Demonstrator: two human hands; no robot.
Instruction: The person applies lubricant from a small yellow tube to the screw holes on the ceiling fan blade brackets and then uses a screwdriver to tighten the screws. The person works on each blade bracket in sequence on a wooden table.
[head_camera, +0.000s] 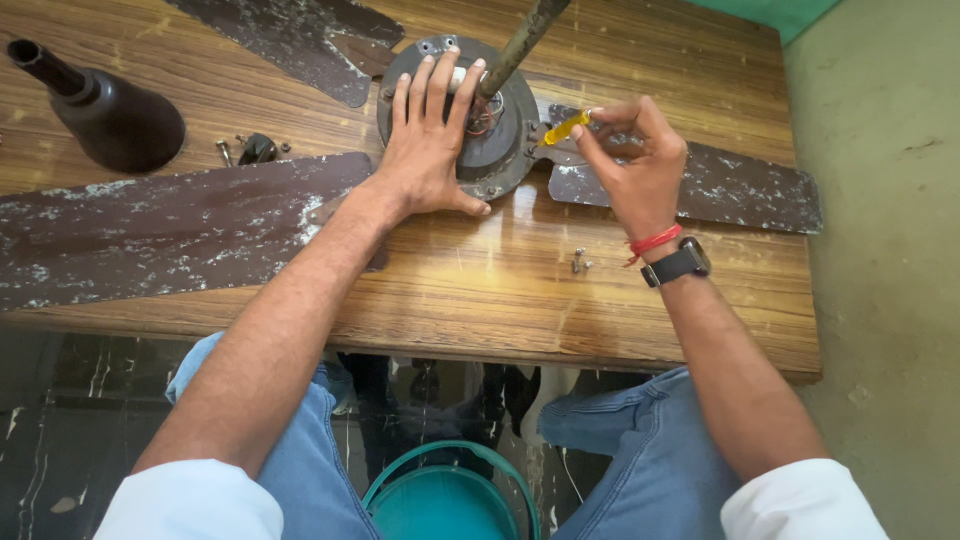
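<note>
Two hands at work over a wooden bench (450, 300), and nearest us a teal bucket (445, 500) sits cut off between the knees. Loose screws (579, 262) lie by the right wrist. Right hand (635, 165) pinches a small yellow screwdriver (566, 127), tip at the rim of the fan motor (500, 150). Left hand (430, 140) lies flat and spread on that dark round housing, fingers unclenched. Flaking brown blades (150, 225) fan outward; the downrod (520, 40) runs out of frame. Farther left, a dark bell-shaped cover (115, 120).
</note>
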